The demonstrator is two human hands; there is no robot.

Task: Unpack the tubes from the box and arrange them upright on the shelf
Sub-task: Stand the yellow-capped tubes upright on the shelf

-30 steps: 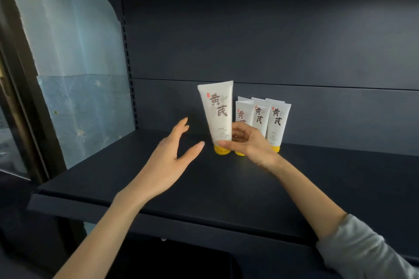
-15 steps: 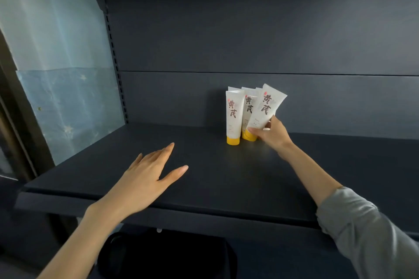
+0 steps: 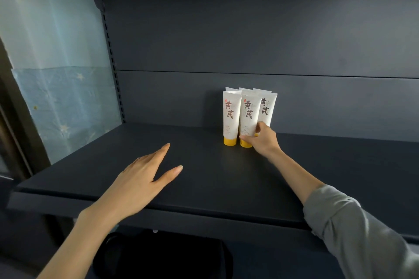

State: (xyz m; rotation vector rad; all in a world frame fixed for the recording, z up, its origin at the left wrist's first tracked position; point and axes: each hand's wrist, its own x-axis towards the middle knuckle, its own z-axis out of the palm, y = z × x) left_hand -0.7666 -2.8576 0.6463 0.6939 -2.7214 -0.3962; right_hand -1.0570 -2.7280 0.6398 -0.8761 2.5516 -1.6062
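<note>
Right hand (image 3: 263, 139) grasps the middle white yellow-capped tube (image 3: 248, 118) near the dark shelf's (image 3: 226, 188) back edge; left hand (image 3: 140, 183) hovers, fingers spread, released.

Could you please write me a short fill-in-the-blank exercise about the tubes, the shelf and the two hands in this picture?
1. The tubes stand upright on caps coloured ____.
2. The hand touching the tubes is the ____ hand.
3. The left hand hovers over the shelf with its fingers ____.
4. The visible sleeve is ____ in colour.

Missing words: yellow; right; open; grey
</note>
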